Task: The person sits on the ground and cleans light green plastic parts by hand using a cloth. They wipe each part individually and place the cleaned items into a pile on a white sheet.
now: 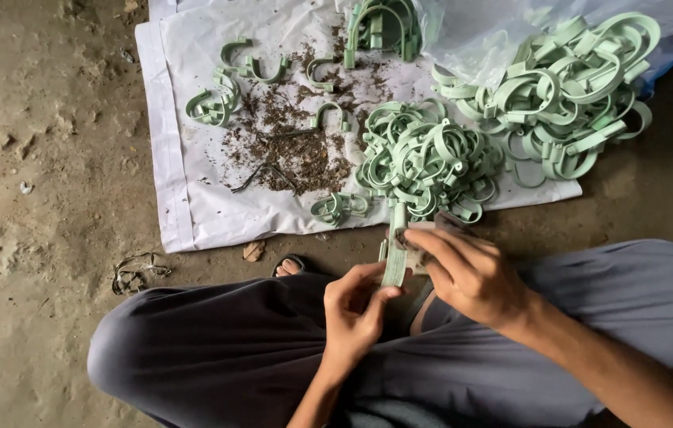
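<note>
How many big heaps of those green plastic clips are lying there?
2. One heap of green clips sits on the white sheet just ahead of the hands; a larger heap lies right of it by the clear bag. Loose clips lie scattered around; more may be hidden.

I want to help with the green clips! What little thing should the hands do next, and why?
Probably slide the right hand along the green clip that the left hand pinches. Both hands already hold it, and brown scrapings lie on the white sheet.
</note>
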